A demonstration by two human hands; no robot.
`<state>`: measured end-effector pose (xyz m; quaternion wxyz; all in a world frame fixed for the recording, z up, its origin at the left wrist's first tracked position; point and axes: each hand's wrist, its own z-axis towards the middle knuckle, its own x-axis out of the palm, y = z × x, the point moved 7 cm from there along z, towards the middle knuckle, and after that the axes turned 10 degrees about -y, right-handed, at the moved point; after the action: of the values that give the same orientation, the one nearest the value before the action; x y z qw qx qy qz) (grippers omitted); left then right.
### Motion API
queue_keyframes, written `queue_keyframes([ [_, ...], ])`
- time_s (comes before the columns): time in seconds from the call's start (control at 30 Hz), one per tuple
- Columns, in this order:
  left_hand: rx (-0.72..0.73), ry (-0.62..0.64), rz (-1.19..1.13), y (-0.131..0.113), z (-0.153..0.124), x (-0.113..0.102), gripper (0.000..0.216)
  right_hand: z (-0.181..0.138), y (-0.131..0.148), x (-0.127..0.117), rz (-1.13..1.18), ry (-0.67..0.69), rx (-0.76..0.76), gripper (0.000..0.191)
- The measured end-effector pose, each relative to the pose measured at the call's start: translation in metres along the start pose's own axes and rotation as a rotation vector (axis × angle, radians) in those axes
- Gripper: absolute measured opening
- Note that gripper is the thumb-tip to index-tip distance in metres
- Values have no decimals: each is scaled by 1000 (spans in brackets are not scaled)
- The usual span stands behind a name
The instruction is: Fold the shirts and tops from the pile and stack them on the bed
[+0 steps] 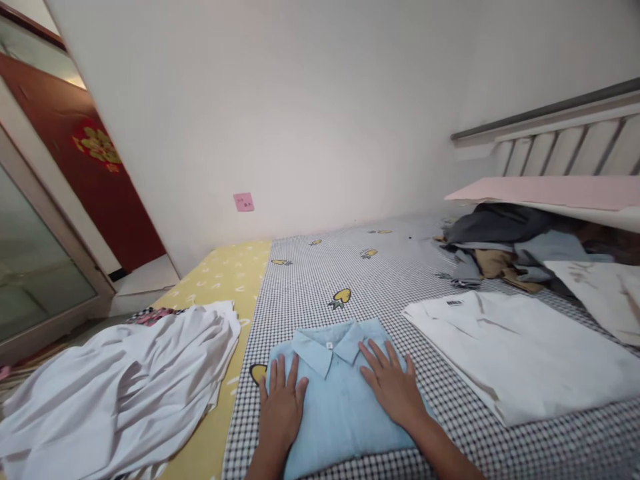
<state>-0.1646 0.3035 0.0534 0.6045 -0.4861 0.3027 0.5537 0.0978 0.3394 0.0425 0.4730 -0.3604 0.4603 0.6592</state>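
Note:
A light blue collared shirt (pixel 345 407) lies folded, front side up, on the checked bed sheet (pixel 310 283). Its collar points away from me, with a small pale label at the neck. My left hand (pixel 281 403) rests flat on the shirt's left edge, fingers spread. On the right side, just below the collar, my right hand (pixel 393 387) also presses flat with its fingers apart. Neither hand grips the cloth. The shirt's near edge is partly hidden by my right forearm.
A folded white shirt (pixel 530 360) lies to the right. Crumpled white cloth (pixel 150 387) covers the left side over a yellow sheet strip (pixel 225 273). Dark clothes (pixel 500 227) are heaped at the back right beneath a pink board (pixel 550 190). A wall (pixel 320 133) stands behind.

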Motion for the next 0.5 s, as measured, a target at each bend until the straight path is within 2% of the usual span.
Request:
queue_keyframes([
  [0.1,-15,-61,-81,10,-3,8,54,-3,-8,7,97,5,18,53],
  [0.23,-17,-124,-151,13,-3,10,55,-3,-9,4,141,0,45,53],
  [0.4,2,-126,-104,16,-6,16,56,-4,-11,0,197,-49,72,53],
  [0.5,13,-116,-66,15,-5,18,56,-4,-11,1,158,-34,65,51],
])
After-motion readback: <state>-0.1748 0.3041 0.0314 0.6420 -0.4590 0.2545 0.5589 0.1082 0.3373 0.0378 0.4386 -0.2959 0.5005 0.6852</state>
